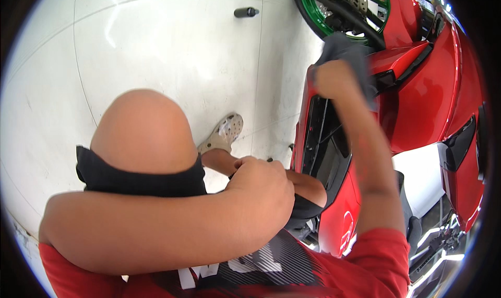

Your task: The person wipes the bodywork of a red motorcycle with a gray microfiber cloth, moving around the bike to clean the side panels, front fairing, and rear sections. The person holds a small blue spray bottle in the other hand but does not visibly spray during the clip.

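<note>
My right hand [337, 80] grips a dark grey cloth [339, 49] and presses it toward the red bodywork of a motorcycle [420, 110], close below the wheel. Hand and cloth are blurred by motion. Across my lap lies my left forearm, and my left hand [264, 184] is curled beside my right knee. Its palm and fingertips are hidden, so whether it holds anything does not show. Between my right arm and the floor runs a red side fairing with a black recessed vent panel [319, 121].
A green wheel rim [387, 4] with a drilled brake disc [354, 2] and black fork leg [352, 18] is at the top right. A dark bottle [245, 12] lies on the pale floor [176, 47]. My shoe, a beige clog [227, 131], stands near the motorcycle.
</note>
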A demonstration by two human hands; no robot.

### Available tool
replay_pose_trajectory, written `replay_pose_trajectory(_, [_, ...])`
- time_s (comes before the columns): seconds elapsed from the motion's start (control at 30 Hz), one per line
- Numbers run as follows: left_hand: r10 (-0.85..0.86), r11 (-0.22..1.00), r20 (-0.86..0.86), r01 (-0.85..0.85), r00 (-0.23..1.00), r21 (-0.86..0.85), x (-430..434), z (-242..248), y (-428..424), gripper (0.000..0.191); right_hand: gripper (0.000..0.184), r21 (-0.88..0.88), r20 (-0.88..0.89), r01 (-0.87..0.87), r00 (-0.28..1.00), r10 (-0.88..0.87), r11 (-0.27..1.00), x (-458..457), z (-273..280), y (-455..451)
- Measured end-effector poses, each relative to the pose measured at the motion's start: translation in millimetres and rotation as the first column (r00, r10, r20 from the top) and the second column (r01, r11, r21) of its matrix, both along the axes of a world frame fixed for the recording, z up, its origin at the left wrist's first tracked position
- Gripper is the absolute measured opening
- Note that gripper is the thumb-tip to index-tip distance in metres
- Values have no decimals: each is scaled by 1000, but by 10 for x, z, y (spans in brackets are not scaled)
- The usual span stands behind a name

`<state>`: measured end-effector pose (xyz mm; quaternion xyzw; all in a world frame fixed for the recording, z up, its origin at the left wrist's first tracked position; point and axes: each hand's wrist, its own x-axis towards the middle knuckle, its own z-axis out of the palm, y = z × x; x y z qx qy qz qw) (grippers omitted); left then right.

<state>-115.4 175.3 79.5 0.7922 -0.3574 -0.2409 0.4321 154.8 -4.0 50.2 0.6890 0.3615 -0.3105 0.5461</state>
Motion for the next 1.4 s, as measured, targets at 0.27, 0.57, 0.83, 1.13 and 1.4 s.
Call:
replay_pose_trajectory(0.27, [218, 972, -210, -192, 953, 137, -213, -86, 55, 30, 25, -201, -88, 5, 996, -23, 980, 431, -1854, -727])
replay_pose_trajectory(0.57, [212, 944, -159, -160, 964, 288, 569, -481, 33, 32, 28, 217, 38, -102, 995, 96, 971, -93, 619, 34])
replay_pose_trajectory(0.83, [345, 882, -232, -230, 909, 411, 658, -543, 238, 36, 61, 923, 382, -360, 903, -198, 139, -131, 940, 76])
replay_pose_trajectory(1.13, [406, 832, -217, -261, 888, 490, 732, -773, 308, 39, 65, 902, 431, -431, 885, -178, 41, 382, 1042, 362])
replay_pose_trajectory(1.4, [495, 778, -131, -370, 859, 508, 646, -639, 402, 36, 60, 873, -429, 362, 888, -162, -328, -1108, 1129, -397])
